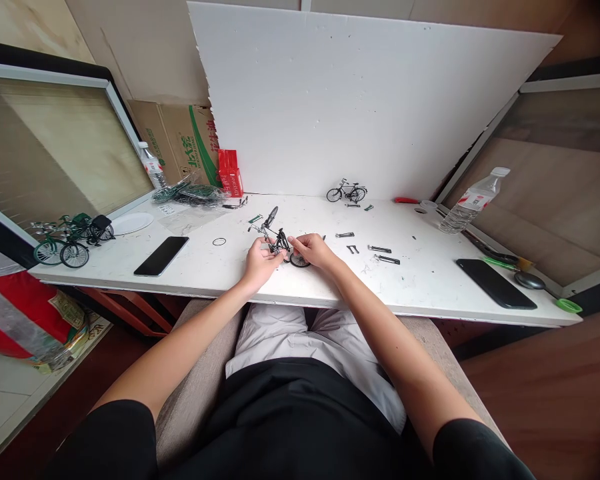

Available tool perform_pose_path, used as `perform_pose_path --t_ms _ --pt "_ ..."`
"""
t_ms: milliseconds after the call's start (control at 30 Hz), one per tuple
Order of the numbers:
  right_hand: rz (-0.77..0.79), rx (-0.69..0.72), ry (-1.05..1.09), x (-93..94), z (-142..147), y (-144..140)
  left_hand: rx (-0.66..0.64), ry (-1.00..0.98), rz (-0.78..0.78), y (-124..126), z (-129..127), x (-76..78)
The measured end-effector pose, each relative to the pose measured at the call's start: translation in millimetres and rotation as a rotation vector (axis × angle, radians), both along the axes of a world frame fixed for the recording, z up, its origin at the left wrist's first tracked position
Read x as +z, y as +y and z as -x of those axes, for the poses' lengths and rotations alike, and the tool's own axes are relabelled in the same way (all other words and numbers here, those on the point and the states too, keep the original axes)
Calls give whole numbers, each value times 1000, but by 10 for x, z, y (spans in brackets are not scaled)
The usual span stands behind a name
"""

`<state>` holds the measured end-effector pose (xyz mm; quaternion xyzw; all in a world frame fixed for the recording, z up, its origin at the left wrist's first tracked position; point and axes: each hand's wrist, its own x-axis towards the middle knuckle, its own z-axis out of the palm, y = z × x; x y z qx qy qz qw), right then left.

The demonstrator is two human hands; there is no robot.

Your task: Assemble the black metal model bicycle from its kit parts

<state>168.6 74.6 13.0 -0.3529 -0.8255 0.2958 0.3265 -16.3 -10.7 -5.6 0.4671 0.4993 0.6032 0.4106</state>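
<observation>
Sitting at a white worktop [430, 293], a person reaches both bare arms forward over the near edge. The left hand [261, 261] and the right hand [314, 250] are both closed in a pinch on a small black model bicycle [280, 240], held just above the worktop near the middle of the near edge. The model is tilted, its front wheel raised toward the far side and its rear wheel low beside the right hand's fingers. It looks part-built, with thin metal frame and spoked wheels.

Near the front left corner lies a black phone [161, 255]; a second phone [496, 283] lies near the front right corner. A small black ring [219, 241] sits left of the hands. Loose metal parts [383, 255] are scattered to the right, well apart from the hands. At the left edge stand green model bicycles [63, 243]. Toward the far edge stands a finished black bicycle [347, 192], a red box [229, 172], and at the right edge a plastic water bottle [473, 200] lying tilted.
</observation>
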Motion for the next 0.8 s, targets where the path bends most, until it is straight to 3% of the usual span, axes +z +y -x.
perform_pose_path --t_ms 200,533,800 --pt "17 43 76 12 -29 -6 38 -20 4 23 13 -22" --pt "38 -1 -22 -35 2 32 -30 -1 -5 7 13 -26" --pt "8 36 58 2 -29 10 -10 -27 21 5 0 12"
